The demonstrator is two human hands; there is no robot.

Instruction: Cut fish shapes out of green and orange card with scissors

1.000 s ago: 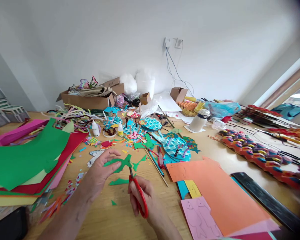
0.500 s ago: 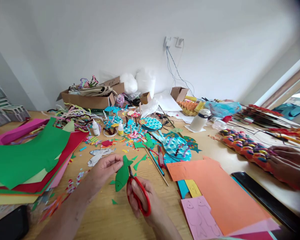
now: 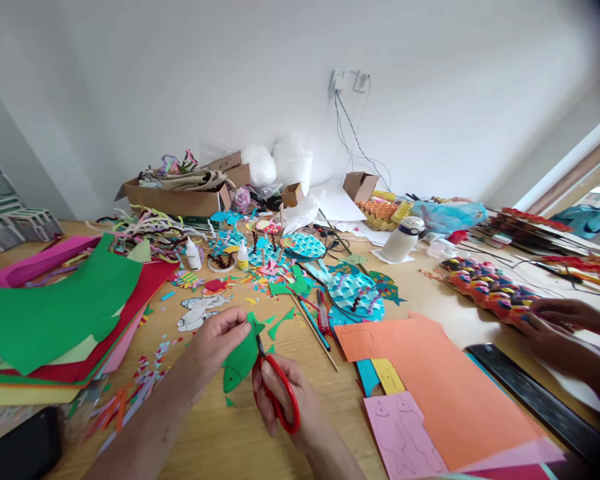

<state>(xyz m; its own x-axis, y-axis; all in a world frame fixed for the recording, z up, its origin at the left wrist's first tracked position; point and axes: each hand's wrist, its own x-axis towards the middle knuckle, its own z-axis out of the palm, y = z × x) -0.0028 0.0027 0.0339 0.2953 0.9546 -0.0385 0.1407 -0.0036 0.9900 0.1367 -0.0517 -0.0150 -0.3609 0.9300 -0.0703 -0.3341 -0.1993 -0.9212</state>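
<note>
Counter (image 3: 200, 440): wooden, spreading beneath the left hand (image 3: 220, 340) and the right hand (image 3: 280, 387).
Cardboard box (image 3: 173, 200): well beyond the left fingers, at the wall; folded beige cloth (image 3: 197, 181) and other bits show over its rim.
Orange sheet (image 3: 425, 380): flat, to the right of the right fingers, partly covering a pink sheet (image 3: 397, 440) with fish outlines.
Painted tray (image 3: 480, 283): far right of the right fingers, another person's hands (image 3: 570, 340) at its near end; its many-coloured hollows are too small to read.
Jar (image 3: 403, 240): well beyond and right of the right fingers, standing on white paper; contents cannot be told.
Left fingers: pinched together on the paper near the fish's tail.
Right fingers: curled through and around the scissors' red handles.
Scissors (image 3: 293, 398): blades pointing away from the right fingers, at the fish's right edge near its tail.
Green paper fish (image 3: 240, 363): hanging from the left fingertips, its eyed head below them, just left of the right fingers.
Glue bottles (image 3: 193, 255) (image 3: 243, 258): upright, beyond the left fingers.
Green scraps (image 3: 281, 323): just beyond the right fingers.
</note>
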